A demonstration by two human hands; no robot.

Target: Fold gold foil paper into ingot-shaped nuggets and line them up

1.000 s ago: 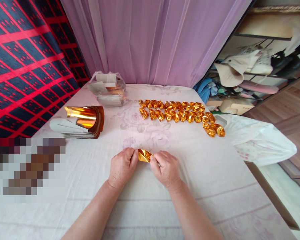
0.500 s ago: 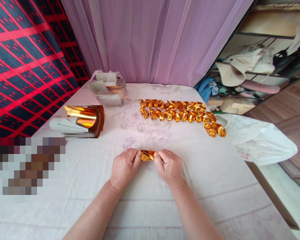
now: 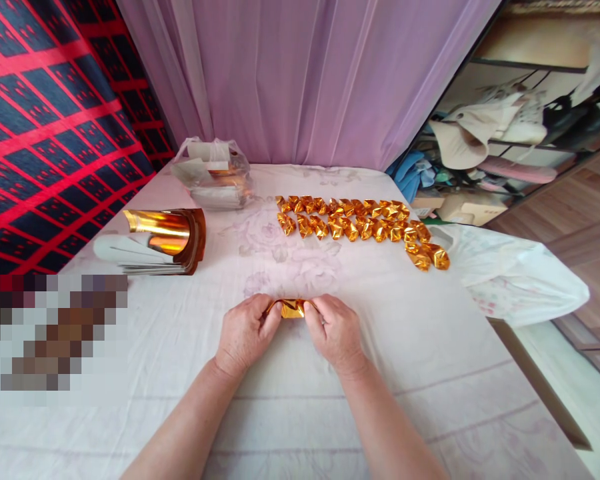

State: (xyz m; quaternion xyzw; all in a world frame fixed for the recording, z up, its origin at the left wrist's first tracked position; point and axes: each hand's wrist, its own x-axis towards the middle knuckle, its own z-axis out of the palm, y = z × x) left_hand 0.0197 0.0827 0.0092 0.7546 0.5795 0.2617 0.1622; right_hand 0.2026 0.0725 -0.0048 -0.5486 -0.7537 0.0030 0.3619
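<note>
Head cam: your L hand (image 3: 243, 330) & R hand (image 3: 336, 332) both curled closed, thumbs pinching opp. ends of gold foil piece (image 3: 293, 309) btwn them, over tablecloth (image 3: 300, 380). Folded foil rows (image 3: 351, 229) farther off; foil stack (image 3: 173, 245) to L.

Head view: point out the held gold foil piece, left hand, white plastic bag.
Gold foil piece (image 3: 293, 309), head view: its exposed middle.
Left hand (image 3: 244, 330), head view: its back.
White plastic bag (image 3: 535, 275), head view: its broad middle.

No text can be read; the faint marking on the cardboard box (image 3: 484, 211) at the frame's right is too small to decipher.
</note>
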